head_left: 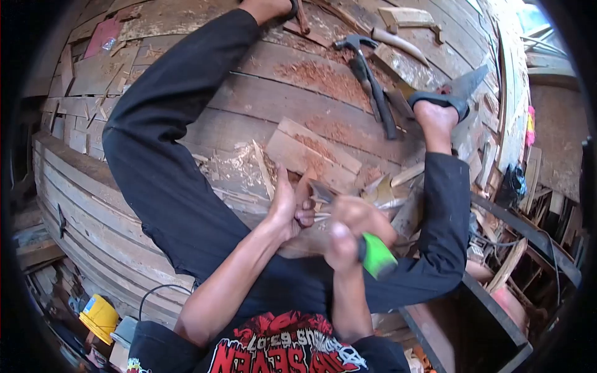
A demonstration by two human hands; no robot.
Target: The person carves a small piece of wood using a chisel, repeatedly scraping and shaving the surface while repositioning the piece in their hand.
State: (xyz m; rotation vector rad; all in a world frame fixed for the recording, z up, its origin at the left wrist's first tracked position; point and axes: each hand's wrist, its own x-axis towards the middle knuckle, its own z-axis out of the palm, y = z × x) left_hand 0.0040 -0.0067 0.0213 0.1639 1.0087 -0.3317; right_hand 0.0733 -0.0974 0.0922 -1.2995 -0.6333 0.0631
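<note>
I sit on a curved wooden plank surface [267,99] with my legs in black trousers spread apart. My left hand [289,205] grips a small piece of wood [305,186] held upright between my knees. My right hand [357,227] is closed around a tool with a green handle [376,255]; its metal blade [322,191] rests against the piece of wood. Pale wood shavings [385,189] lie just beyond my hands.
A claw hammer [367,74] lies on the planks ahead, near my right foot in a sandal [438,102]. A flat wooden board [314,152] lies in front of my hands. A yellow container [98,317] and cables sit below left. Scrap wood piles at right.
</note>
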